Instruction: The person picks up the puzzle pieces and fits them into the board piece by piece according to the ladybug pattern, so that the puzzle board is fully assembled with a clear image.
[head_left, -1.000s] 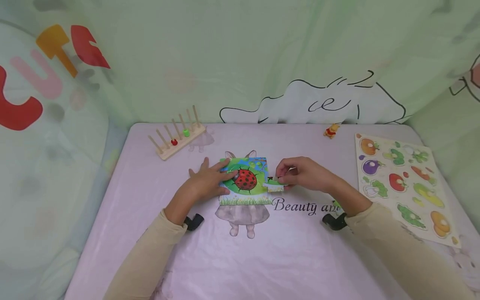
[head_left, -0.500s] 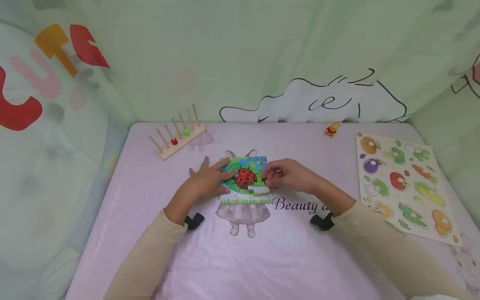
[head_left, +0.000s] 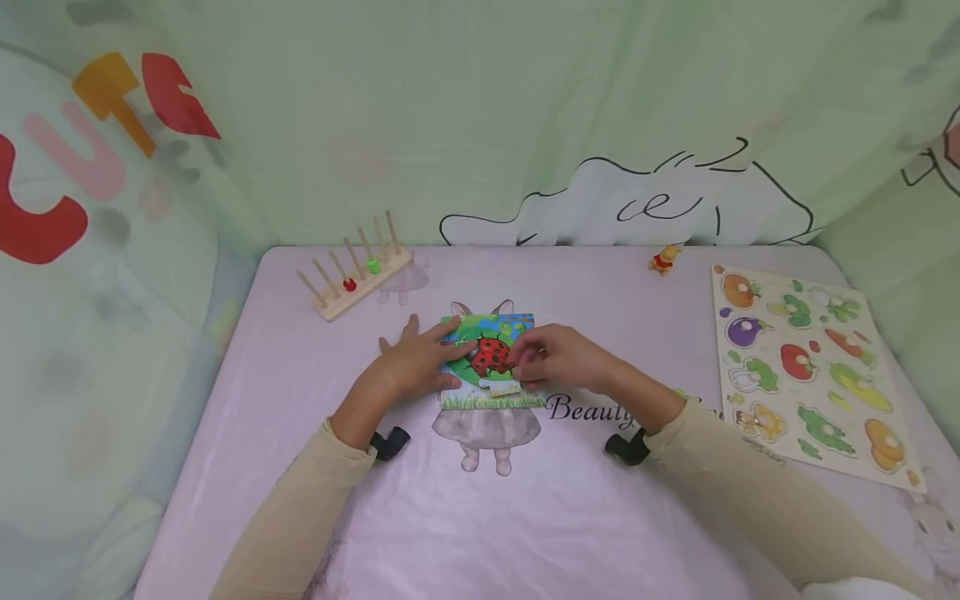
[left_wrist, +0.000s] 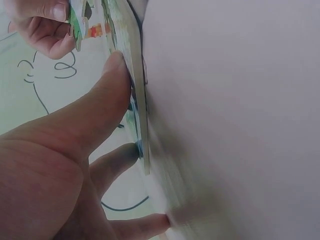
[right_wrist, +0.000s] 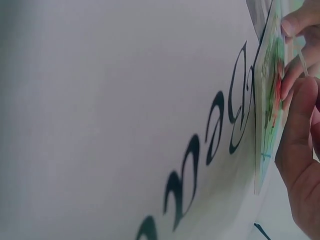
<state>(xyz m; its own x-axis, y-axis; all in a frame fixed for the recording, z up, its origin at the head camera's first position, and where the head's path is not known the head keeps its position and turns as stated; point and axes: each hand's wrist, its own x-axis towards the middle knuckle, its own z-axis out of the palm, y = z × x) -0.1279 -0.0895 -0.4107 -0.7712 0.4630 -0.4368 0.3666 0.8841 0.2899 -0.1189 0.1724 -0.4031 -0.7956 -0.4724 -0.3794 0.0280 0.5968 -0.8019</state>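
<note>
A square ladybug puzzle board (head_left: 491,403) lies on the table in the middle of the head view. Across its left side rests my left hand (head_left: 411,365), fingers spread and nearly straight; in the left wrist view its thumb (left_wrist: 117,75) touches the board's edge. Between the thumb and fingers of my right hand (head_left: 558,358) a jigsaw piece (head_left: 501,387) with green and white printing is pinched. That piece hangs just above the board's lower right, tilted, and the left wrist view shows a gap under it. The fingers hide part of the piece and the board's right side.
At the back left stands a wooden peg rack (head_left: 363,283) with a red and a green bead. A small bear figurine (head_left: 663,259) is near the back edge. On the right lies a vegetable puzzle board (head_left: 813,375), partly behind my right forearm.
My right hand has moved left with the jigsaw piece, from beside the board to over its lower right part. The left hand has stayed in place on the board.
</note>
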